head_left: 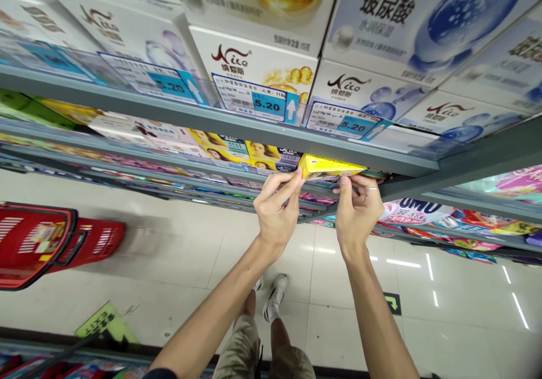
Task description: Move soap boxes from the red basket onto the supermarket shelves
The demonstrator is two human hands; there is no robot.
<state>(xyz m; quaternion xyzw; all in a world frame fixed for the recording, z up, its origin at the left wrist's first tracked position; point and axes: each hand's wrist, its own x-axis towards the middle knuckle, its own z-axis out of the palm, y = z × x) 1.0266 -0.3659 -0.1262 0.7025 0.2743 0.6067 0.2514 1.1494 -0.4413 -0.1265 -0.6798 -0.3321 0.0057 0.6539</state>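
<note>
A yellow box sits tilted at the edge of the second shelf, just under the upper shelf's lip. My left hand pinches its left end between thumb and fingers. At the right end, my right hand, with a ring on one finger, has its thumb at the box's lower edge and the other fingers curled; the box's far side is hidden. Just left of it stands a row of yellow and dark boxes with pictures of people on them.
White soap boxes with blue 5.20 price tags fill the upper shelf. A grey shelf bracket slants down at right, above detergent bags. A red shopping basket stands on the tiled floor at left, near a green exit sign.
</note>
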